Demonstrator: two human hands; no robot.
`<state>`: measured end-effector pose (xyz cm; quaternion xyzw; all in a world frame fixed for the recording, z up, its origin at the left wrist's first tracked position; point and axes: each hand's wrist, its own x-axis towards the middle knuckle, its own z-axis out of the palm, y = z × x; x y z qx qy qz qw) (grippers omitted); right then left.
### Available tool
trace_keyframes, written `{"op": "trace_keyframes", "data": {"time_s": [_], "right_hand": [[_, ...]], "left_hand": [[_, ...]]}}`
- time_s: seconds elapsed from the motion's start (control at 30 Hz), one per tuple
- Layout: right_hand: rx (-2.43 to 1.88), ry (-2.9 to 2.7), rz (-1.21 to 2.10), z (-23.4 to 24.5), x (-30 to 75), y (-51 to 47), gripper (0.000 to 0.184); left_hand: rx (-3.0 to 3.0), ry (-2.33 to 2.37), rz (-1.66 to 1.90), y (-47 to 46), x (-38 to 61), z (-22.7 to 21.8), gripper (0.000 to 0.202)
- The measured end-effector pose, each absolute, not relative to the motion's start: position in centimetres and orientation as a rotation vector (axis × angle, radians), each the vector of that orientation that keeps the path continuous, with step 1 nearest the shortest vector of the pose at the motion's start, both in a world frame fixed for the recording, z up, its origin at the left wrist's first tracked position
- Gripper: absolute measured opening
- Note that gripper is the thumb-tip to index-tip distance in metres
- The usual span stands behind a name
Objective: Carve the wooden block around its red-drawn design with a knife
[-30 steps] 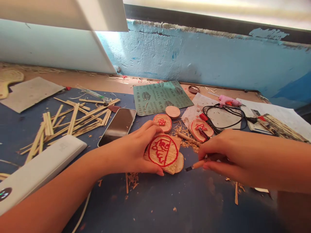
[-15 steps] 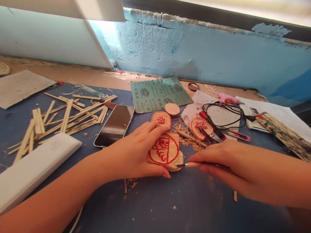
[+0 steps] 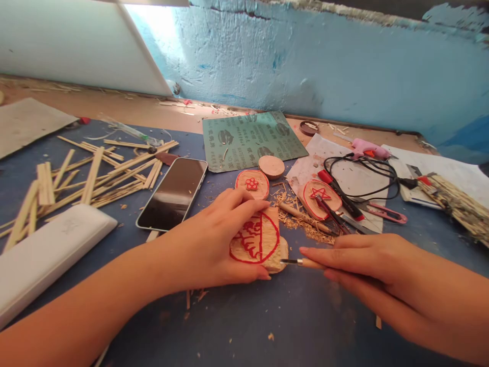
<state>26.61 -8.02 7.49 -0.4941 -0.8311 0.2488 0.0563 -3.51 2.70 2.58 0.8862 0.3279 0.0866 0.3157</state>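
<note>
Between thumb and fingers, my left hand (image 3: 208,242) grips a wooden block (image 3: 269,237) marked with a red circle and red drawing inside. The block's lower right part is cut lower and looks rough and pale. My right hand (image 3: 367,270) is closed around a carving knife (image 3: 307,263) with a wooden handle; its metal tip points left at the block's lower right edge. Behind my left hand lies a wooden disc with a red flower (image 3: 252,184), beside a plain wooden disc (image 3: 271,166). A wooden disc with a red star (image 3: 322,198) sits farther right.
A phone (image 3: 173,193), a white power bank (image 3: 57,255) and thin wooden sticks (image 3: 103,173) lie on the left. Green sandpaper (image 3: 250,140) is at the back. To the right are wood shavings (image 3: 296,214), a pink glue gun (image 3: 370,149), a black cable (image 3: 355,173) and a pink cutter (image 3: 387,212).
My right hand has shifted slightly right and down with the carving knife. The camera view has tilted down and moved closer. My left hand keeps its hold on the block.
</note>
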Motion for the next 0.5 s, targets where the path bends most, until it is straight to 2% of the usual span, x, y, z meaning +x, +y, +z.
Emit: {"op": "trace_keyframes", "data": {"time_s": [0.5], "right_hand": [[-1.482, -2.502, 0.595, 6.3, 26.1, -9.2, 0.044]], "left_hand": [[2.362, 0.803, 0.23, 2.8, -3.4, 2.0, 0.089]]}}
